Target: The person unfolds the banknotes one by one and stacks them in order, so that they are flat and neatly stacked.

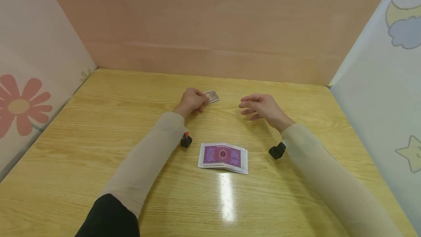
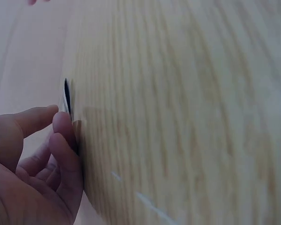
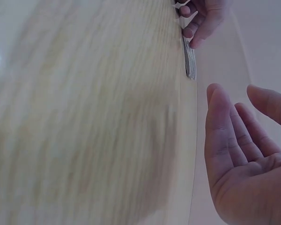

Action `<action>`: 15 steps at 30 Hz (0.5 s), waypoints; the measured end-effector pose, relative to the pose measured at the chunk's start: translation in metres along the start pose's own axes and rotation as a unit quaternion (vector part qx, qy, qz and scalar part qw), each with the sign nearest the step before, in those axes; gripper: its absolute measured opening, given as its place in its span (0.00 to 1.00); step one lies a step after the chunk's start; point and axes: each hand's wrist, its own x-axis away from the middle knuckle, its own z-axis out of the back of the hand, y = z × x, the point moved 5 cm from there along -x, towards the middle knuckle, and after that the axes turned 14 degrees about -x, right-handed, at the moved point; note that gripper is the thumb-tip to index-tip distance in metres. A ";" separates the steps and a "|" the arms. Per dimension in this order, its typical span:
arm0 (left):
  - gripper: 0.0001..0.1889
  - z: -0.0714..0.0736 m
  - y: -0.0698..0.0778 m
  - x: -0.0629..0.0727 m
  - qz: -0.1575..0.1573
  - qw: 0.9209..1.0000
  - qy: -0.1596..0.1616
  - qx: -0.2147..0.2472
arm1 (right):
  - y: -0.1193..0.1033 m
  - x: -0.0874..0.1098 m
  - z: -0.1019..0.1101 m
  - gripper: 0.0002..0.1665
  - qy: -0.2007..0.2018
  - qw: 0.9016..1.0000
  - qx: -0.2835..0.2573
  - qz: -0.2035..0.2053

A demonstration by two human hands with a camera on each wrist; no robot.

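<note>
Near the back of the table, my left hand (image 1: 193, 101) pinches a small banknote-like paper (image 1: 213, 97) between thumb and fingers. Its patterned right end sticks out; the rest is hidden by the hand. In the left wrist view the paper (image 2: 65, 99) shows edge-on, looking folded, low over the tabletop. My right hand (image 1: 261, 109) hovers to the right of it, apart from the paper, fingers loosely extended with nothing between them. Closer to me lies a stack of purple play-money-like notes (image 1: 222, 155) with white borders, creased down the middle, touched by neither hand.
The wooden table (image 1: 98, 134) meets a tan back panel (image 1: 210, 28). Pale walls stand at both sides, the left with a red flower (image 1: 19, 105), the right with a moon and cloud (image 1: 406, 32). Black wrist cameras (image 1: 186, 141) hang under the sleeves.
</note>
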 end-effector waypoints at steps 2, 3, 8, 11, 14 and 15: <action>0.08 -0.001 0.000 -0.002 0.002 1.000 0.005 -0.030 | -0.003 -0.007 -0.004 0.27 -0.001 1.000 0.004 0.001; 0.08 -0.002 0.000 -0.002 0.005 0.999 0.006 -0.045 | -0.005 -0.010 -0.006 0.27 0.001 1.000 0.003 0.001; 0.06 -0.006 0.004 -0.004 0.010 0.994 0.011 -0.112 | -0.012 -0.029 -0.015 0.26 0.008 1.000 0.011 -0.001; 0.06 -0.008 0.007 -0.004 0.007 0.991 0.015 -0.130 | -0.015 -0.040 -0.019 0.25 0.012 1.000 0.022 -0.004; 0.07 -0.009 0.009 -0.003 0.006 0.990 0.020 -0.141 | -0.016 -0.053 -0.023 0.23 0.015 0.999 0.026 -0.011; 0.07 -0.010 0.009 -0.002 0.008 0.989 0.020 -0.143 | -0.015 -0.057 -0.025 0.23 0.013 0.999 0.029 -0.015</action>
